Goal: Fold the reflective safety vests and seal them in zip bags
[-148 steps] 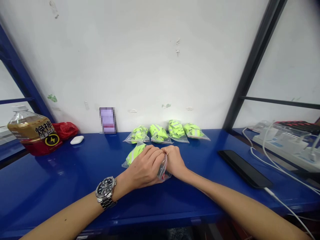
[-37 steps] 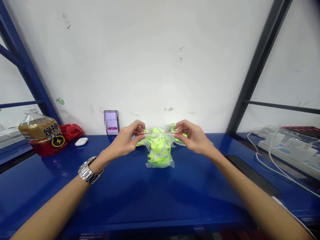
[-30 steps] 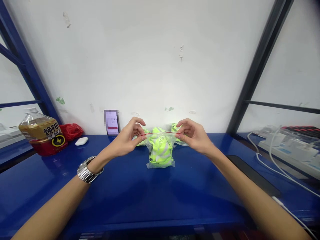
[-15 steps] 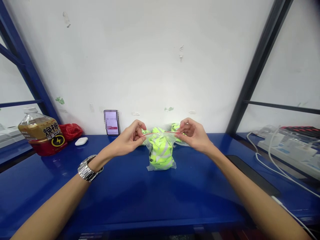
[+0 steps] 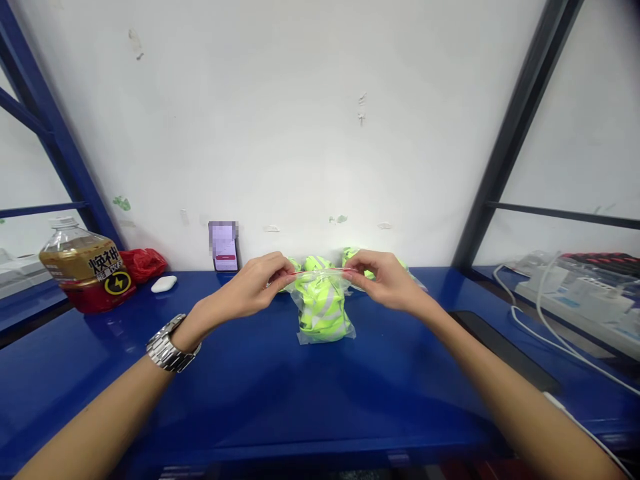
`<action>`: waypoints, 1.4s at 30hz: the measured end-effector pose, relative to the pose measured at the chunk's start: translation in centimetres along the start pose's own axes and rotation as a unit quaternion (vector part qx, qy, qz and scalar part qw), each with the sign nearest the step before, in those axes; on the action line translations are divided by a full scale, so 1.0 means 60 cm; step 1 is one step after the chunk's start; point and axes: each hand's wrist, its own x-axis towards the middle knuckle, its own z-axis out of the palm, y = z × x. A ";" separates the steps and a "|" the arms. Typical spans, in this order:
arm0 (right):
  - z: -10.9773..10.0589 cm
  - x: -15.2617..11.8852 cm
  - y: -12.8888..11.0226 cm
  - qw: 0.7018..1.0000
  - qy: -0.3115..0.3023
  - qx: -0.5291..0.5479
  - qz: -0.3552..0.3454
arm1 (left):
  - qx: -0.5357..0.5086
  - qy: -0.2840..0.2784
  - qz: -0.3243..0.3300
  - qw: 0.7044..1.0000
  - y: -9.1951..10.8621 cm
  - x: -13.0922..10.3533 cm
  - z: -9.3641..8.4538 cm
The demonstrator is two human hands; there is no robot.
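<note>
A clear plastic bag [image 5: 324, 307] with folded neon-yellow cloth and pale stripes inside stands on the blue table [image 5: 300, 400]. Its top edge has a red line. My left hand [image 5: 263, 283] pinches the left end of that edge, thumb against fingers. At the right end, my right hand [image 5: 383, 280] grips the same edge between thumb and fingers. Behind the bag, against the wall, lie more neon-yellow bundles [image 5: 317, 262], partly hidden by the bag and my hands.
At the left are a large bottle [image 5: 85, 267], a red plastic bag [image 5: 144, 265] and a white case [image 5: 164, 284]. A lit phone [image 5: 224, 245] leans on the wall. To the right lie a dark flat device [image 5: 503, 347], white cables and power strips [image 5: 585, 300].
Both hands have come slightly closer together and a little lower along the bag's top edge. The bag has shifted very slightly down and right in view.
</note>
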 end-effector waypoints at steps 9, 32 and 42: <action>-0.003 -0.005 -0.006 0.993 0.006 -0.107 -0.056 | 0.070 0.008 0.065 0.995 0.005 -0.001 0.013; 0.007 -0.002 -0.005 0.983 -0.026 -0.140 -0.120 | 0.068 -0.002 0.073 0.995 0.021 0.003 0.015; 0.005 -0.001 -0.012 0.983 -0.027 -0.134 -0.120 | 0.069 0.020 0.075 0.995 0.016 0.000 0.016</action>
